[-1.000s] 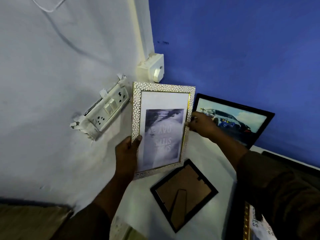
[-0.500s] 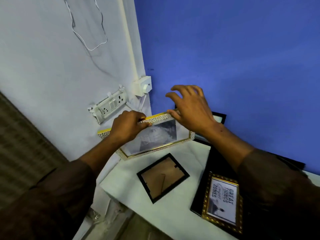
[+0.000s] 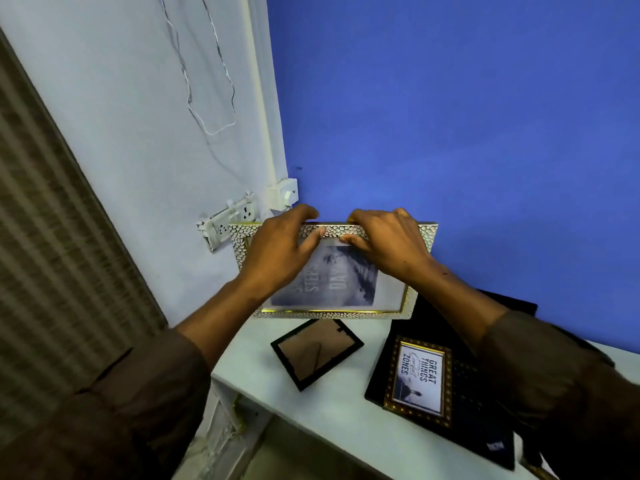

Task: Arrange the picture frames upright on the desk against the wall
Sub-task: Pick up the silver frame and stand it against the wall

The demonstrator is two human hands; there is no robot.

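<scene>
A silver pebbled frame point(image 3: 346, 289) with a grey print stands on its long side at the back of the white desk point(image 3: 346, 417), near the blue wall. My left hand point(image 3: 277, 254) and my right hand point(image 3: 388, 244) both grip its top edge, thumbs on the front. A small black frame point(image 3: 317, 353) lies face down in front of it, its brown back and stand showing. A gold-edged frame point(image 3: 419, 381) reading "GREAT THINGS" lies flat to the right on a black frame point(image 3: 485, 403). The car picture seen before is hidden behind the silver frame.
A loose white socket strip point(image 3: 227, 223) and a switch box point(image 3: 285, 195) hang on the white wall at the corner, close to the frame's left end. A thin white cable point(image 3: 207, 98) loops above. The desk's front edge runs diagonally below.
The silver frame went from upright on its short side, to tilted flat, to standing on its long side. Both hands shifted from its sides to its top edge.
</scene>
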